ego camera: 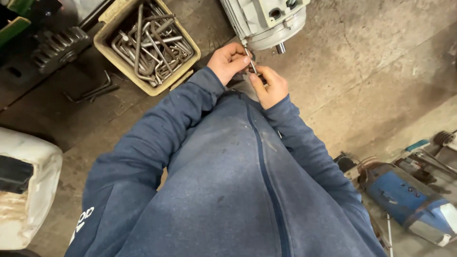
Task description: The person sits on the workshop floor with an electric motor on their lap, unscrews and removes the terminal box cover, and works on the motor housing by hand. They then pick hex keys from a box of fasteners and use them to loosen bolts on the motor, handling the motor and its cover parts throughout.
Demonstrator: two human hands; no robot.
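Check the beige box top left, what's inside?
The beige box holds a tangled pile of bent metal keys, L-shaped and grey. They cover its floor, so anything beneath cannot be seen. Two more keys lie outside it on the concrete.

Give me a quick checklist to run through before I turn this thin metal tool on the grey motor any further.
1. Both hands on the tool: ok. Left hand and right hand pinch the thin metal tool.
2. Tool tip seated in the motor housing: cannot tell, fingers hide it.
3. Motor shaft free of the hands: ok, it sticks out beside them.
4. Spare bent keys within reach: ok, the tan bin sits just beside the left hand.
5. Loose keys on the floor: not ok, lying outside the bin.
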